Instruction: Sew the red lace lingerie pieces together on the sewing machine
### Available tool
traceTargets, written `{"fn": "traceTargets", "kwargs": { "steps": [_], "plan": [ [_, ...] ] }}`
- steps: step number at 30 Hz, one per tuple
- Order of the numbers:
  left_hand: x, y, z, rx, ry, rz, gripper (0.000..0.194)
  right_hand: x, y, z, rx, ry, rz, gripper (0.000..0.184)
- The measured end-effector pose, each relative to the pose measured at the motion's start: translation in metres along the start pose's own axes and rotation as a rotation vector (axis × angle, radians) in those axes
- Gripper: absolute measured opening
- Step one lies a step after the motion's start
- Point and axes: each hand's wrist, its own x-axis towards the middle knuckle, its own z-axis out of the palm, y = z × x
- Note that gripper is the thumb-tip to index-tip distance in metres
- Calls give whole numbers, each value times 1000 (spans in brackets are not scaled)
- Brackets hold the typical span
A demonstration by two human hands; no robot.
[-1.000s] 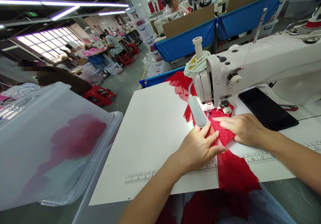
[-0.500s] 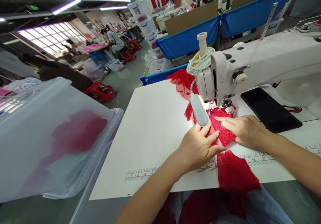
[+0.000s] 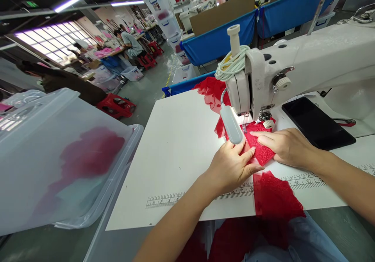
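Observation:
A piece of red lace fabric [image 3: 261, 151] lies under the presser foot [image 3: 244, 128] of a white sewing machine [image 3: 307, 54]. My left hand [image 3: 231, 164] rests on the fabric's left side, fingers stretched and spread, thumb pointing right. The grey lamp head [image 3: 231, 125] partly hides its fingertips. On the right edge, my right hand [image 3: 285, 146] has its index finger laid along the lace and the other fingers curled at the border, gripping it. More red fabric [image 3: 277, 195] hangs over the table's front edge, and a sheer red part [image 3: 212, 94] bunches behind the needle area.
A black phone [image 3: 318, 123] lies under the machine arm, with red-handled snips [image 3: 345, 122] beyond it. The white table [image 3: 175, 152] bears a printed ruler [image 3: 164, 200]. At left stands a translucent plastic bin [image 3: 38, 156]. Other people sit at work farther back.
The view has shifted slightly, moving the scene up a little. Both hands keep nearly the same place on the red lace fabric.

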Motion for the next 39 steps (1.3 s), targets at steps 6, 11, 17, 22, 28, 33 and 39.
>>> {"fn": "traceTargets", "kwargs": {
  "steps": [6, 11, 17, 22, 28, 33, 39],
  "plan": [
    [2, -2, 3, 21, 6, -11, 77, 4, 3, 1, -40, 7, -13, 38],
    [2, -3, 4, 47, 14, -11, 71, 5, 5, 5, -53, 11, 22, 44],
    [1, -3, 10, 116, 75, -33, 73, 4, 6, 3, -32, 37, 5, 36],
    [-2, 1, 18, 183, 137, -23, 80, 4, 7, 4, -41, 100, -58, 30],
    [-7, 4, 19, 245, 161, 5, 74, 5, 6, 5, -37, 172, -54, 25],
    [-9, 5, 21, 287, 168, -6, 74, 5, 6, 3, -24, 174, -61, 27],
    [-7, 6, 20, 348, 132, -59, 71, 5, 8, 4, -3, 164, -54, 26]
  ]
}}
